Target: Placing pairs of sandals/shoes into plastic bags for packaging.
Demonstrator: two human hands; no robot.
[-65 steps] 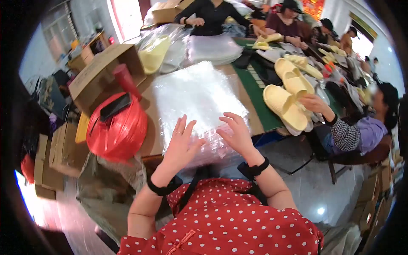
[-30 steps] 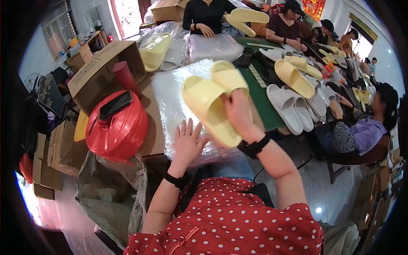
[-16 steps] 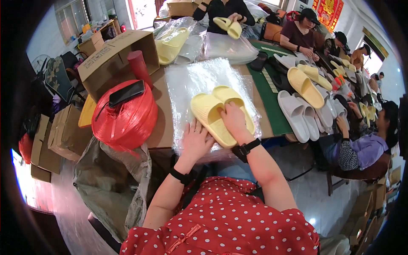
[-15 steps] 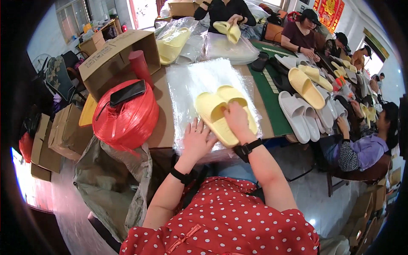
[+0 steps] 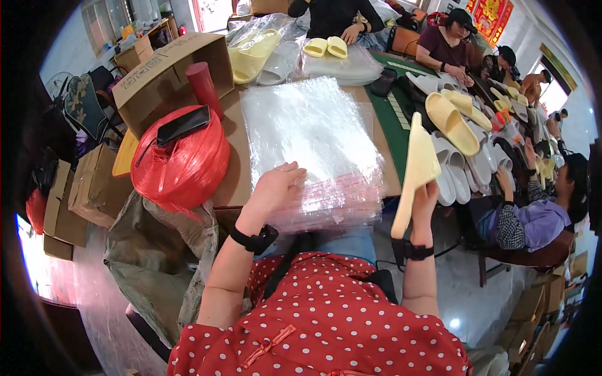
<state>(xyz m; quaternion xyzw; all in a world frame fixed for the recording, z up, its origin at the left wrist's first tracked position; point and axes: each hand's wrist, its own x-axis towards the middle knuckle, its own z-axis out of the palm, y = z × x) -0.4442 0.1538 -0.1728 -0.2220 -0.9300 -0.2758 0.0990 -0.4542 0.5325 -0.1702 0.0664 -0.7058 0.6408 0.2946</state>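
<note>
My right hand [image 5: 425,202] grips a pale yellow slipper [image 5: 416,172] by the strap and holds it up on edge at the right of the table. It is seen side-on, so whether its mate is behind it I cannot tell. My left hand [image 5: 279,186] lies with fingers stretched out on the near left part of a stack of clear plastic bags [image 5: 307,125]. The near ends of these bags have reddish edges and fan out over the table's front edge.
A red roll of plastic twine [image 5: 182,160] with a phone [image 5: 183,126] on top stands left, by an open carton [image 5: 166,75]. Grey slippers [image 5: 446,169] and more yellow ones [image 5: 451,122] crowd the right side. Across the table, a co-worker sits behind a small yellow pair [image 5: 326,47].
My right hand has lifted the yellow slipper off the bags and moved it right, turning it on edge. My left hand has let go of it and rests on the bags.
</note>
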